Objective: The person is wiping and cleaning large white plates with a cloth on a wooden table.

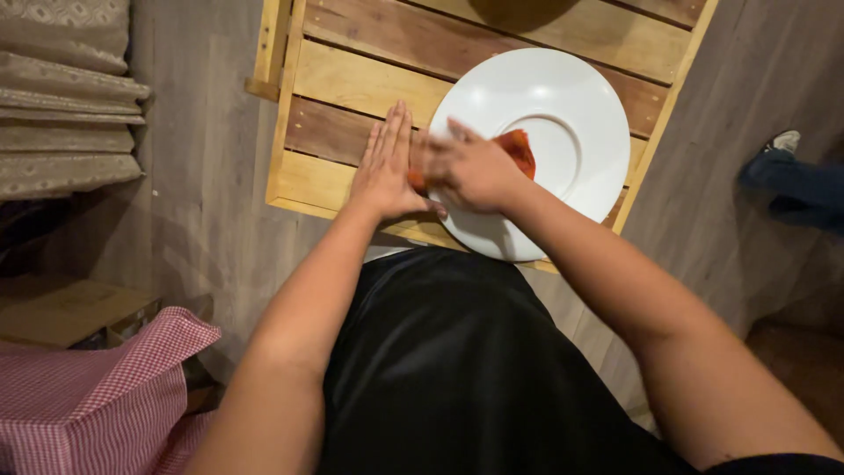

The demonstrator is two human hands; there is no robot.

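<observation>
Red cloth (519,149): a small orange-red piece lying partly on the broad rim and partly toward the sunken centre of the white plate (563,97); most of it is hidden under the right hand.
Head view, right hand (470,169): laid over the cloth, fingers loosely bent and blurred. It seems to press or pinch the fabric, but a firm grip cannot be made out.
Head view, left hand (385,163): flat and fully open, fingers straight and together, palm down at the plate's left edge. It holds nothing; my reading is that it steadies the plate or the near end of the cloth while the other hand works.
Plate: round, white, wide-rimmed, overhanging the near edge of the slatted table, close to the person's body, so both hands reach it easily.
Wooden slatted table (352,84): pale and darker planks, carrying the plate.
Surroundings: a pink checked fabric (97,396) at lower left, folded beige textiles (61,97) at upper left, and another person's shoe (785,141) at the right edge.
</observation>
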